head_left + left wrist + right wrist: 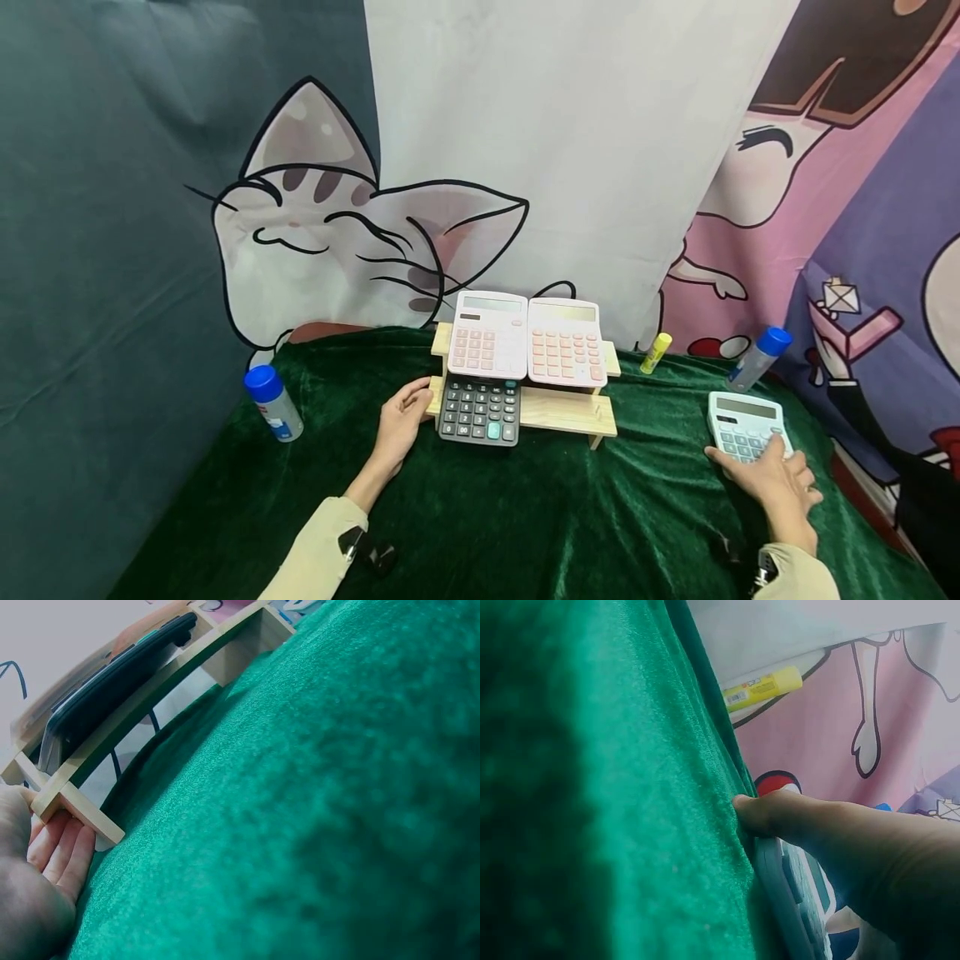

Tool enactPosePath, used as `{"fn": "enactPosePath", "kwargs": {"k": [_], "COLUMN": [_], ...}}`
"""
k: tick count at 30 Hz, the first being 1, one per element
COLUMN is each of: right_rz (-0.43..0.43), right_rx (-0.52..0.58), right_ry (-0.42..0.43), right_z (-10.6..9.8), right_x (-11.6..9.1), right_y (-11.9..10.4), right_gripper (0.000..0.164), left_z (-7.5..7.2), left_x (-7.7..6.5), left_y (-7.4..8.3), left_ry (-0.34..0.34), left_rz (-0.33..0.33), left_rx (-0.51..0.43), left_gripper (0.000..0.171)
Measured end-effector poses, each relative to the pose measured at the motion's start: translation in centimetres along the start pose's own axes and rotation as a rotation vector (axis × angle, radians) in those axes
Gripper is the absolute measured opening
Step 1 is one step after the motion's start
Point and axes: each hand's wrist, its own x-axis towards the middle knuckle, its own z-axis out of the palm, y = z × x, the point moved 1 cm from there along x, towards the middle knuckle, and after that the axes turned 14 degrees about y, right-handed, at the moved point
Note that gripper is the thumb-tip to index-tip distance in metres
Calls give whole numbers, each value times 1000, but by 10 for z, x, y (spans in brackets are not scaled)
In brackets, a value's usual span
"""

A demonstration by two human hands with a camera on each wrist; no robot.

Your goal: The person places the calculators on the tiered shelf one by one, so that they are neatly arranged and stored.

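A two-tier wooden rack (pixel 564 408) stands on green cloth, its left end held by my left hand (pixel 399 423). In the left wrist view, the fingers (pixel 64 851) curl under the rack's end by its leg. Two pink calculators (pixel 487 335) lean side by side on the upper tier. Below, a black calculator (pixel 480 412) leans at the left of the lower tier. Far to the right, my right hand (pixel 776 483) grips a light blue calculator (pixel 744 408) at its near end. Its thumb (pixel 761 814) lies at one edge; the other fingers are partly hidden.
A blue-capped spray can (pixel 277 408) stands to the left, and a similar can (pixel 757 362) behind the light blue calculator. A yellow glue stick (pixel 656 352) stands near the back edge. Cartoon-printed curtains (pixel 585 150) hang behind the green cloth (pixel 525 517).
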Motion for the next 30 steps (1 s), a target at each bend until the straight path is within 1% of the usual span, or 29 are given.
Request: {"fn": "enactPosePath", "kwargs": {"k": [4,7,12,15,19,23,26,30], "right_rz": [6,8,32,11,-55,-132,-218,-349], "right_rx": [-16,-25,33,79,147,235,295,354], "right_ry": [2,18,62,102,178,231,200,113], "right_z": [-2,-4,-7,-13,-28,-45,-55,-66], "right_x": [2,2,-1,-5,-17,-35,-52,-75], "right_y": [2,1,-4,-13,-33,-57,-76,-97], "right_gripper": [140,139,132,127,120,113,108,100], "left_z": [2,3,2,1,0,0,0,1], "left_x": [1,2,1,-1,-2,-2,-1,-1], "left_y": [1,2,0,-1,-2,-2,-2,-1], "left_ry": [-6,-11,1,5,-5,-7,-2,-12], "left_rz": [13,19,3,-2,-1,5,12,31], "left_rx": [3,-2,-4,-2,1,-4,-21,-34], "left_gripper": [35,35,35,36,37,37,36,38]}}
